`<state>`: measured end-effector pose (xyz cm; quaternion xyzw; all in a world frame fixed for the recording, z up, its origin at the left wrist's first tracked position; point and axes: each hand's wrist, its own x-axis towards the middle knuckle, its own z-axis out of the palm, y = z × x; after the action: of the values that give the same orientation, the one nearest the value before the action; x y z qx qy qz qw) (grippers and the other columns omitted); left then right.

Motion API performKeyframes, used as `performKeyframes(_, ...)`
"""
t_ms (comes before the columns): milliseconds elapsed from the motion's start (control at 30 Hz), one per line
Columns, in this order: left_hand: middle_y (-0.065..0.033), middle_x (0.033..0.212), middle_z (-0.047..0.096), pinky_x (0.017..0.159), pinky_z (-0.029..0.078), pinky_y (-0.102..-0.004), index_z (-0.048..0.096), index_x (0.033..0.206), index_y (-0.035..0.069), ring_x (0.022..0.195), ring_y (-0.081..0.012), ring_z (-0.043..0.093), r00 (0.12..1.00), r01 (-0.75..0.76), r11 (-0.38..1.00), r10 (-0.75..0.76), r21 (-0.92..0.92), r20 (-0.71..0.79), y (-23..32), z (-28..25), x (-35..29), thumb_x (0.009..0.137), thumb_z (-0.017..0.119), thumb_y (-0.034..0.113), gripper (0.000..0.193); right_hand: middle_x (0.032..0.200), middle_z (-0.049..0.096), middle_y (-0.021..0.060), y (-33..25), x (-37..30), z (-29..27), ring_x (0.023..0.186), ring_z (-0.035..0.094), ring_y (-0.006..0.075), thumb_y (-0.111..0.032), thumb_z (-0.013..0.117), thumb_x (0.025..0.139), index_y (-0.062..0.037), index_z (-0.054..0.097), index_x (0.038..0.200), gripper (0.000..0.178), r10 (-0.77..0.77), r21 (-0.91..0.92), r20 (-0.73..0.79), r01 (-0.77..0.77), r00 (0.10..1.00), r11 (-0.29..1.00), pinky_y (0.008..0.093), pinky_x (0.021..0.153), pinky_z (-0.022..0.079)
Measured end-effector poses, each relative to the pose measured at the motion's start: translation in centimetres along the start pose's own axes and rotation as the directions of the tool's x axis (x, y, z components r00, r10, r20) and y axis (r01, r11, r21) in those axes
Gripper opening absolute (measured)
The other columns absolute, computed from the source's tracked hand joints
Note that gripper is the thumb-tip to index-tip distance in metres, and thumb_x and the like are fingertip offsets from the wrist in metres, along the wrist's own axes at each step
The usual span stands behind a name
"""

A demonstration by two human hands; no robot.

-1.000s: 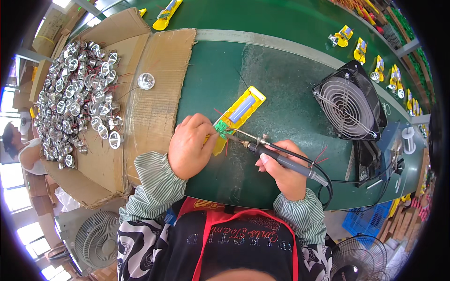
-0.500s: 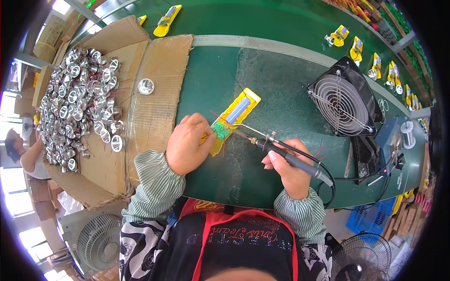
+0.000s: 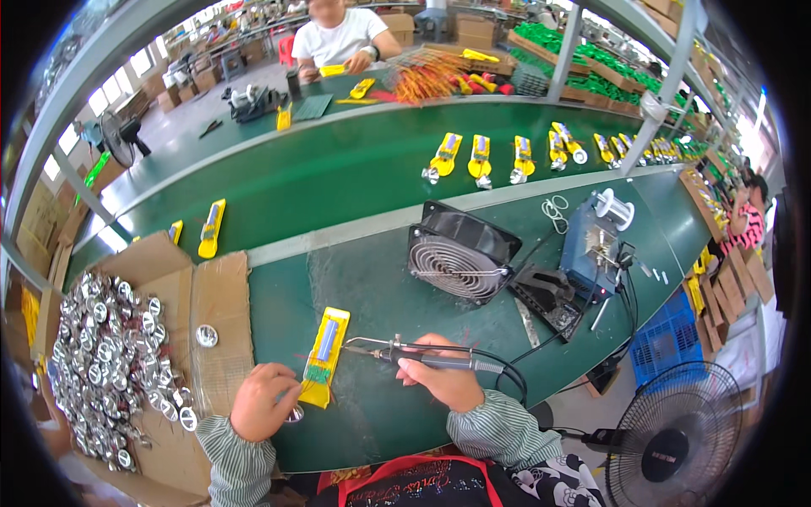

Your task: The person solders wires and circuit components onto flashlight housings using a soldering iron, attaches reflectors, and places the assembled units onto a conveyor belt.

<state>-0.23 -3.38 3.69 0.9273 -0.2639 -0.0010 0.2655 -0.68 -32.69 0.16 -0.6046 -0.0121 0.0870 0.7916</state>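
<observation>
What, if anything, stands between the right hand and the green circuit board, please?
Nothing visible blocks the way from the right hand to the green circuit board. Only the soldering iron it holds and the right edge of the yellow casing lie between. The left hand is on the board's opposite side.

The right hand [image 3: 452, 384] has drawn the soldering iron [image 3: 448, 362] away from the green circuit board [image 3: 318, 374], the left hand [image 3: 265, 402] has eased back, and a silver reflector [image 3: 295, 415] now shows beside its fingers.
</observation>
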Motion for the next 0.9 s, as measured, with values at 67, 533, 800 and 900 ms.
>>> performKeyframes(67, -0.0123, 0.092, 0.058, 0.075, 0.044, -0.0399, 0.063, 0.091, 0.004, 0.084, -0.0310, 0.055, 1.000, 0.012, 0.984, -0.013, 0.176, 0.001, -0.9, -0.4, 1.4, 0.073, 0.062, 0.006, 0.019, 0.080, 0.065, 0.0103, -0.3, 0.0, -0.4, 0.068, 0.063, 0.0112, -0.008, 0.063, 0.084, 0.0021, 0.055, 0.093, 0.015, -0.008, 0.012, -0.027, 0.008, 1.000, 1.000, 0.0237, 0.061, 0.052)
performKeyframes(533, -0.0035, 0.081, 0.061, 0.060, 0.045, -0.0331, 0.059, 0.109, 0.014, 0.079, -0.0201, 0.060, 0.868, -0.486, 0.556, 0.216, 0.674, 0.448, 0.2, 1.9, 6.5, 0.079, 0.058, 0.016, 0.030, 0.080, 0.064, 0.0123, -0.9, -0.5, -1.9, 0.069, 0.065, 0.0151, -0.004, 0.062, 0.083, 0.0018, 0.054, 0.094, 0.015, -0.047, 0.034, -0.154, 0.053, 0.987, 0.998, 0.0245, 0.061, 0.054)
performKeyframes(800, -0.0060, 0.065, 0.063, 0.052, 0.046, -0.0367, 0.063, 0.078, 0.007, 0.064, -0.0230, 0.063, 0.889, 0.047, 0.669, -0.366, 0.742, 0.274, 2.1, 2.2, 2.9, 0.071, 0.070, 0.032, 0.027, 0.081, 0.064, 0.0128, -1.2, -1.2, -1.4, 0.070, 0.065, 0.0148, -0.005, 0.064, 0.082, 0.0030, 0.055, 0.096, 0.018, -0.103, 0.080, -0.152, 0.116, 0.983, 0.990, 0.0238, 0.061, 0.054)
performKeyframes(900, -0.0066, 0.068, 0.061, 0.055, 0.047, -0.0339, 0.063, 0.082, 0.008, 0.068, -0.0243, 0.063, 0.961, 0.026, 0.785, -0.191, 0.619, 0.202, 2.1, 0.7, 2.3, 0.075, 0.068, 0.029, 0.023, 0.083, 0.064, 0.0133, -1.1, -1.3, -1.4, 0.070, 0.065, 0.0152, -0.001, 0.062, 0.082, 0.0041, 0.055, 0.096, 0.017, -0.111, 0.060, -0.144, 0.121, 0.983, 0.991, 0.0243, 0.060, 0.054)
